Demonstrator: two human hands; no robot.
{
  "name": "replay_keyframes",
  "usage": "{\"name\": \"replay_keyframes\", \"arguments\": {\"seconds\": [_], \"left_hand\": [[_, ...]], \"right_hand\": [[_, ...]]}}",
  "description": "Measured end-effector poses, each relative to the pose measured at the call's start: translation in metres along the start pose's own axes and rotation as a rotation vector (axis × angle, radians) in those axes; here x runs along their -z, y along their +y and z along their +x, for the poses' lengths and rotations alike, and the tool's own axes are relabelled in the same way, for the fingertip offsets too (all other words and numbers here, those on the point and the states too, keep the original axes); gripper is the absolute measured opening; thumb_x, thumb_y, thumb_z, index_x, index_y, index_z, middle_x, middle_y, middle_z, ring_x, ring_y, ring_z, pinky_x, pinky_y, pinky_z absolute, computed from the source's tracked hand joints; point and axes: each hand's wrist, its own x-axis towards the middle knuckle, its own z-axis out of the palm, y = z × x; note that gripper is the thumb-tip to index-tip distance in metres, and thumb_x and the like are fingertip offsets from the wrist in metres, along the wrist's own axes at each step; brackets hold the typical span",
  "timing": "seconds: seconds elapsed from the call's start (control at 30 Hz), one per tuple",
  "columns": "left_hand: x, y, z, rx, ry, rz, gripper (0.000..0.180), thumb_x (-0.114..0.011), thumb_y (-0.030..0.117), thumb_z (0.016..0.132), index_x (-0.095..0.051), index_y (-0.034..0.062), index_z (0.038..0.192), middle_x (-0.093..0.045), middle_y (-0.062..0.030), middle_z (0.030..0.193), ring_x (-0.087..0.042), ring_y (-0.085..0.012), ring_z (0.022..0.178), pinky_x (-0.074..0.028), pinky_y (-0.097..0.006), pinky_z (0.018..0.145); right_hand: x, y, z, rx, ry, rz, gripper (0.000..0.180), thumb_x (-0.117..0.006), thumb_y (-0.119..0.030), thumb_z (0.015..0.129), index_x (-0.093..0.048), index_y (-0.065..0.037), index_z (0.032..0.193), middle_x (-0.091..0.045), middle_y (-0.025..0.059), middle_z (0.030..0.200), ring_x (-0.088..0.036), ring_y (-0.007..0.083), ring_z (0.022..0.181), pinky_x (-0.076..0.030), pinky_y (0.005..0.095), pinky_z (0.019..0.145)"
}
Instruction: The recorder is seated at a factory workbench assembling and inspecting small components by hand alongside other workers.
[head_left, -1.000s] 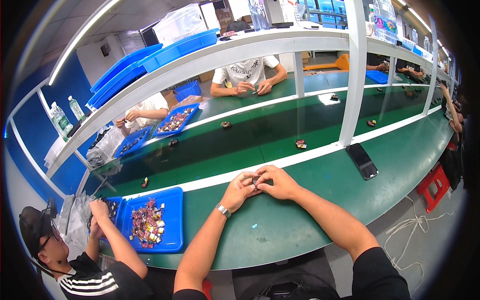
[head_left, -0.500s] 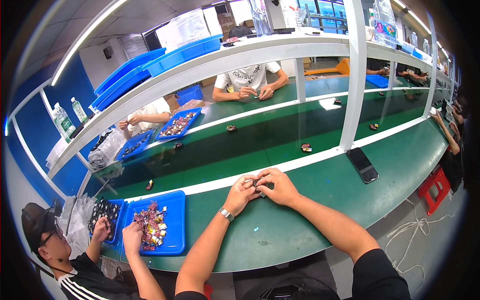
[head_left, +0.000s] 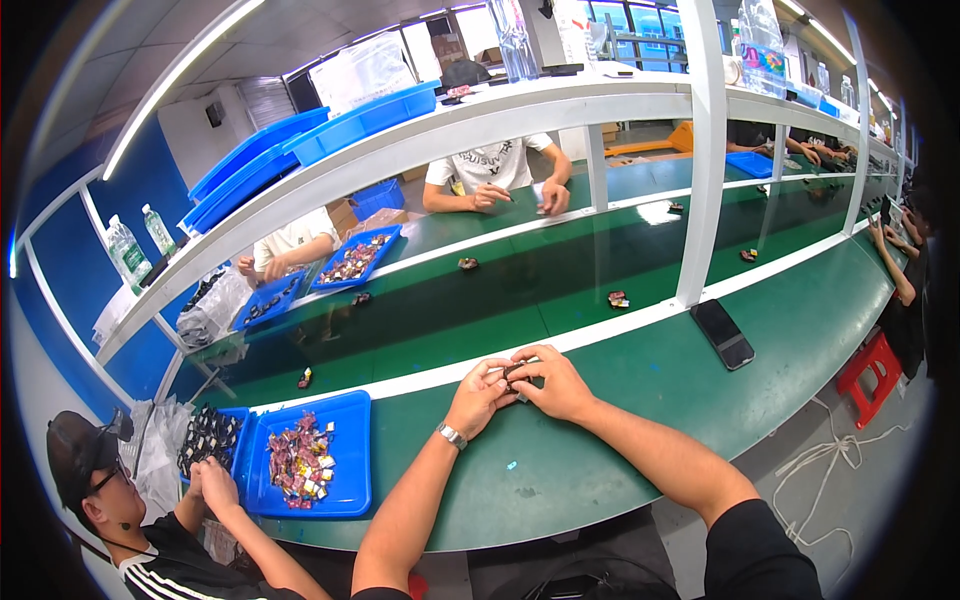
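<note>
Blue trays (head_left: 355,455) of reddish parts (head_left: 300,462) and black pieces (head_left: 212,432), left fingers (head_left: 486,372) and right fingers (head_left: 541,358) tight around dark object (head_left: 514,373)

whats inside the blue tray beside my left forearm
The blue tray holds a heap of small maroon, yellow and white parts; whatever lies beneath the heap is covered.

Hands (head_left: 478,398) (head_left: 556,386) together | fingers (head_left: 537,367) bent, seemingly pinching (partly hidden) | forearms (head_left: 410,496) (head_left: 660,452) angled inward
</note>
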Motion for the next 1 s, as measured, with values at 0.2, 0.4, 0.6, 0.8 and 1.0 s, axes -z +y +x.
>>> {"name": "replay_keyframes", "arguments": {"seconds": [0.2,0.4,0.6,0.8,1.0], "left_hand": [[0.000,-0.004,0.001,-0.005,0.013,0.025,0.030,-0.056,0.005,0.095,-0.048,0.0057,0.124,-0.061,-0.0115,0.120,-0.062,-0.0192,0.109,-0.054,-0.034,0.093],[-0.004,-0.001,0.001,-0.062,0.022,0.024,0.028,-0.048,-0.001,0.097,-0.049,0.0063,0.124,-0.059,-0.0109,0.127,-0.060,-0.0177,0.113,-0.052,-0.033,0.094],[-0.009,-0.001,0.001,-0.108,-0.019,-0.005,0.027,-0.048,0.000,0.097,-0.048,0.0061,0.124,-0.057,-0.0124,0.130,-0.059,-0.0188,0.114,-0.052,-0.034,0.095],[-0.004,-0.003,0.001,-0.129,-0.001,-0.022,0.028,-0.056,0.004,0.095,-0.048,0.0057,0.123,-0.057,-0.0131,0.130,-0.058,-0.0217,0.117,-0.051,-0.038,0.099],[-0.007,-0.001,0.001,-0.134,-0.037,-0.035,0.027,-0.056,0.004,0.095,-0.050,0.0055,0.122,-0.056,-0.0131,0.130,-0.057,-0.0218,0.118,-0.050,-0.038,0.100]], "right_hand": [[-0.005,0.002,-0.002,-0.016,0.036,-0.025,0.014,-0.071,-0.009,0.079,-0.074,-0.009,0.092,-0.061,0.0060,0.116,-0.053,0.0256,0.114,-0.047,0.0364,0.095],[-0.004,-0.006,-0.001,0.060,0.034,-0.017,0.014,-0.070,-0.008,0.078,-0.073,-0.009,0.092,-0.061,0.0055,0.113,-0.053,0.0259,0.113,-0.047,0.0367,0.095],[-0.008,-0.007,-0.002,0.031,0.143,-0.058,0.017,-0.069,-0.003,0.076,-0.073,-0.010,0.091,-0.060,0.0064,0.113,-0.054,0.0270,0.111,-0.047,0.0372,0.094],[-0.008,-0.012,0.000,0.174,0.173,-0.050,0.014,-0.069,-0.004,0.074,-0.072,-0.008,0.088,-0.061,0.0078,0.113,-0.054,0.0277,0.111,-0.046,0.0381,0.095],[-0.003,-0.012,0.001,0.119,0.186,-0.065,0.012,-0.069,-0.005,0.075,-0.072,-0.007,0.086,-0.062,0.0082,0.112,-0.054,0.0278,0.111,-0.046,0.0384,0.095]]}}
